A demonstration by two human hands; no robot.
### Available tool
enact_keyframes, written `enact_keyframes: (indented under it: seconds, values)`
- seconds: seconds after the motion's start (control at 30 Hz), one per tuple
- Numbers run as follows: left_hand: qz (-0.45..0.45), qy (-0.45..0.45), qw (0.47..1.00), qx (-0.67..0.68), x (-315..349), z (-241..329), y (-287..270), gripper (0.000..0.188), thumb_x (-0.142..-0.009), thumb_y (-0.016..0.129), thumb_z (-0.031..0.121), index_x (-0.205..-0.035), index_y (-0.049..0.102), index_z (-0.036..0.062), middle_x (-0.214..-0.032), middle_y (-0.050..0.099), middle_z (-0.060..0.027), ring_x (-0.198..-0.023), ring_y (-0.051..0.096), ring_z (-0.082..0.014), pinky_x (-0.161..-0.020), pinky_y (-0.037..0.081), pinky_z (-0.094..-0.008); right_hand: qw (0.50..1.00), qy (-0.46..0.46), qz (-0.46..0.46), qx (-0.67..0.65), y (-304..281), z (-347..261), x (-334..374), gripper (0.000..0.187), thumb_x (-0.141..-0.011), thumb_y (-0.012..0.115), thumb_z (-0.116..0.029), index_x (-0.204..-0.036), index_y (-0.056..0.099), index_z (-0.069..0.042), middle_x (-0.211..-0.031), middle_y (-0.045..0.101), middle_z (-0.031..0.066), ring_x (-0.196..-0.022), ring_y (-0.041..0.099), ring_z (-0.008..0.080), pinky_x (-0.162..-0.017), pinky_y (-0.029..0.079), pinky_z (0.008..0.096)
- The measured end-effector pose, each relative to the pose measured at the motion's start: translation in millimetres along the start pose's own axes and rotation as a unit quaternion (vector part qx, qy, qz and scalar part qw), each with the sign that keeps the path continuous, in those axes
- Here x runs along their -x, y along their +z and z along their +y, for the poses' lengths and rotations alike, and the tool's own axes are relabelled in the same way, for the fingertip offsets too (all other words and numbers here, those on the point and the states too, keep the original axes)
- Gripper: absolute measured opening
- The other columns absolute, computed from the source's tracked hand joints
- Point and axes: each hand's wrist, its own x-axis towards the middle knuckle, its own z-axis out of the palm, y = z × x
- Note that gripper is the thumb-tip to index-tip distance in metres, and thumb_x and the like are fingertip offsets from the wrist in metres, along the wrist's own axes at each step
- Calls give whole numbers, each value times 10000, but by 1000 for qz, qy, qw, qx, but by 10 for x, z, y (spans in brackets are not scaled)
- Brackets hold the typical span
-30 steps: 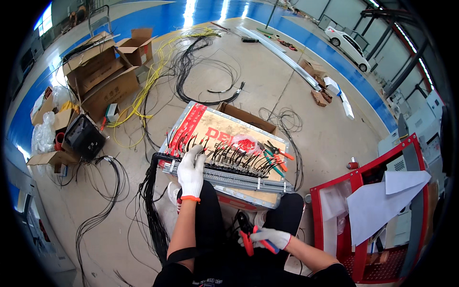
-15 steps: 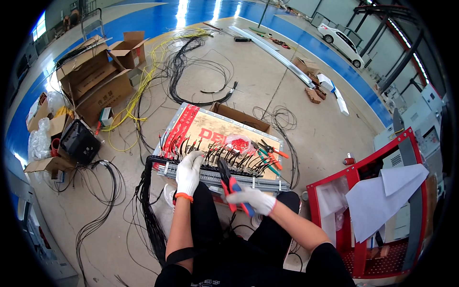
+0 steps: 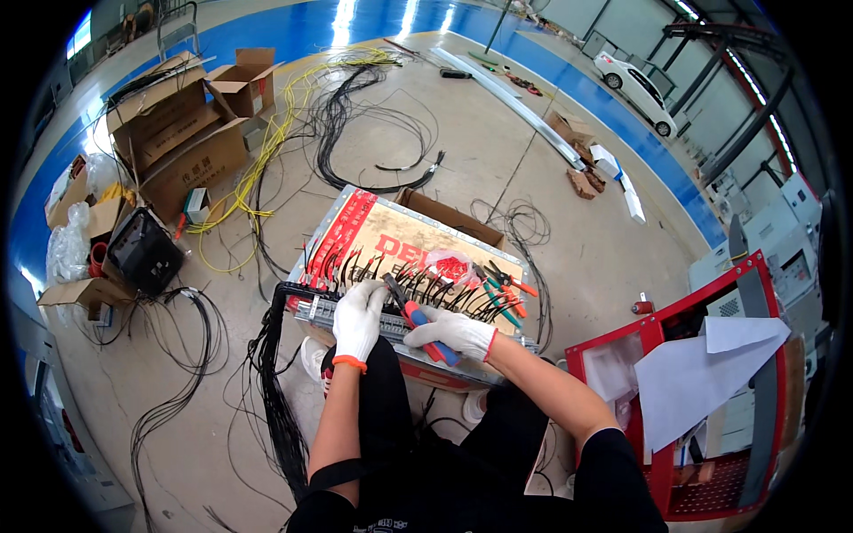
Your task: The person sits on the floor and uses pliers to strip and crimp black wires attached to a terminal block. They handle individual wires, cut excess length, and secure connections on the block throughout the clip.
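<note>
Both my hands wear white gloves. My left hand (image 3: pixel 358 318) is closed at the row of black wires (image 3: pixel 435 289), its fingertips pinching what looks like one of them. In my right hand (image 3: pixel 455 334) are pliers with red and blue handles (image 3: pixel 426 330), their dark jaws (image 3: pixel 394 287) reaching up beside my left fingertips. The wires run through a grey slotted wiring duct (image 3: pixel 342 318) along the near edge of a wooden-topped box (image 3: pixel 355 233). Farther back on this top lie a clear bag of small red pieces (image 3: pixel 451 266) and hand tools with orange and green handles (image 3: pixel 505 289).
A thick black cable bundle (image 3: pixel 271 391) hangs down at the left of the box. Cardboard boxes (image 3: pixel 191 164), yellow cable (image 3: pixel 267 169) and black cable coils (image 3: pixel 329 133) lie on the floor. At right stands a red frame (image 3: pixel 653 333) with white paper sheets (image 3: pixel 702 382) on it.
My right hand has moved left and up with the pliers, bringing the jaws close to my left fingertips. My left hand has shifted slightly right. The view has tilted a little.
</note>
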Motion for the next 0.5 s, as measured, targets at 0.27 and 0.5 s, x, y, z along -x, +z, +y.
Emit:
enact_keyframes:
  seconds: [0.27, 0.5]
  values:
    - [45, -22, 999, -1, -4, 61, 163, 187, -900, 625, 164, -956, 714, 9, -895, 687, -188, -842, 668, -343, -765, 510, -402, 972, -17, 99, 211, 38, 171, -211, 512, -750, 653, -336, -1125, 557, 0, -964, 658, 266, -931, 649, 411, -828, 496, 455]
    - [20, -6, 1000, 4, -30, 40, 191, 196, -921, 608, 127, -1001, 703, -24, -896, 701, -163, -822, 683, -265, -757, 518, -365, 952, -109, 165, 233, 76, 399, -331, 394, -782, 611, -317, -1034, 571, -17, -901, 649, 274, -902, 631, 457, -820, 489, 499]
